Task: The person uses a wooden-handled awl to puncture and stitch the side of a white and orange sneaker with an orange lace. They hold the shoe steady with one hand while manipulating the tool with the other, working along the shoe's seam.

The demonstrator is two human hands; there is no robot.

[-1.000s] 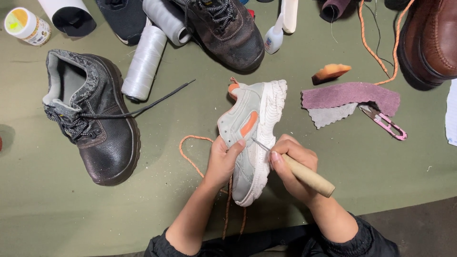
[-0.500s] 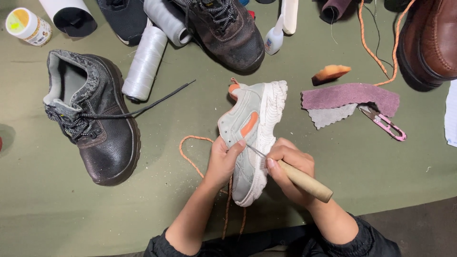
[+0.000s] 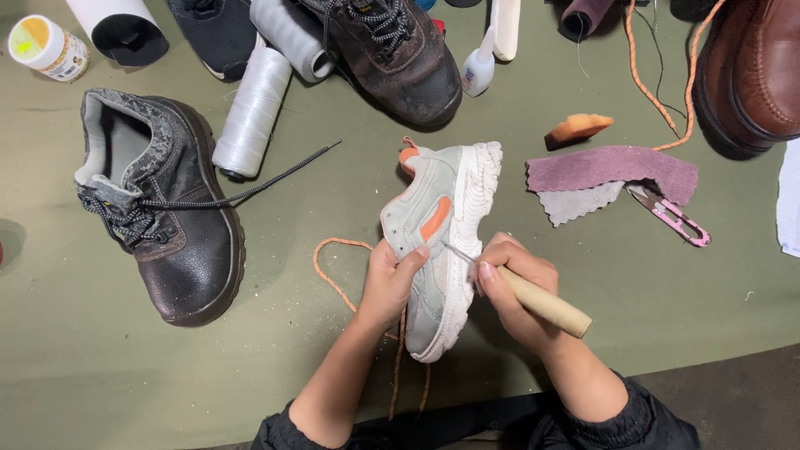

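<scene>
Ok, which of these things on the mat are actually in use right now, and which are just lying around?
In use:
left hand
right hand
pale sneaker
wooden-handled awl
orange cord

Lying about:
black boot
white thread spool
purple suede scrap
pink snips
glue bottle
brown shoe

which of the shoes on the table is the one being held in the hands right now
The pale grey sneaker with orange patches and a chunky white sole, steadied by the left hand. The black boot, dark brown boot and reddish-brown shoe lie untouched.
</scene>
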